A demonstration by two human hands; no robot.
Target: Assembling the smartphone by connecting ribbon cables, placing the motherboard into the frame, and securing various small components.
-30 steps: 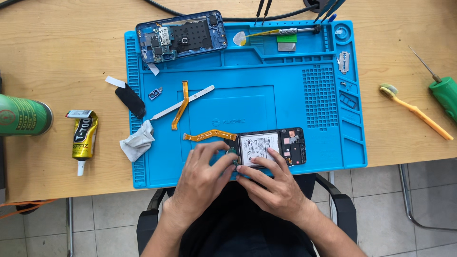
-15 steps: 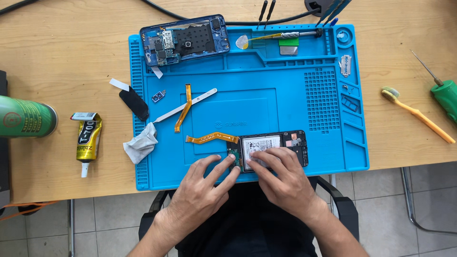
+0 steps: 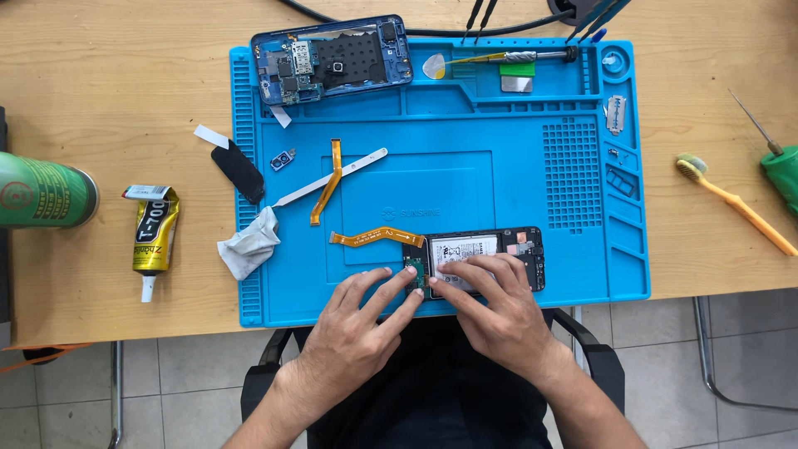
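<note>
1. Both my hands are flat-ish on the opened phone frame (image 3: 486, 259) sitting low in the middle of the frame, near the bottom edge of the blue repair mat (image 3: 515, 166). Nothing is clenched or picked up, just fingers spread and pressing down.
2. My left hand (image 3: 357, 333) has its fingertips at the left end of the phone frame, right on the little green board there. My right hand (image 3: 490, 312) lies over the lower half of the white battery, fingers splayed across it.
3. An orange flex cable (image 3: 374, 237) runs off the phone's left end toward the middle of the mat, just above my left fingers.
4. Further up and left, a second orange flex cable (image 3: 328, 183) crosses a thin white pry stick (image 3: 332, 176), with a tiny camera module (image 3: 283, 160) close by.
5. At the mat's left edge there's a crumpled wipe (image 3: 248, 245) and a black adhesive strip (image 3: 237, 169).
6. Upper middle of the frame: the other phone body (image 3: 332, 58) with its boards exposed, lying across the mat's top edge.
7. Off the mat on the wooden table (image 3: 100, 83), left side: a glue tube (image 3: 153, 237) and a green can (image 3: 41, 191). Right side: an orange brush (image 3: 731, 199) and a green-handled screwdriver (image 3: 777, 162).
</note>
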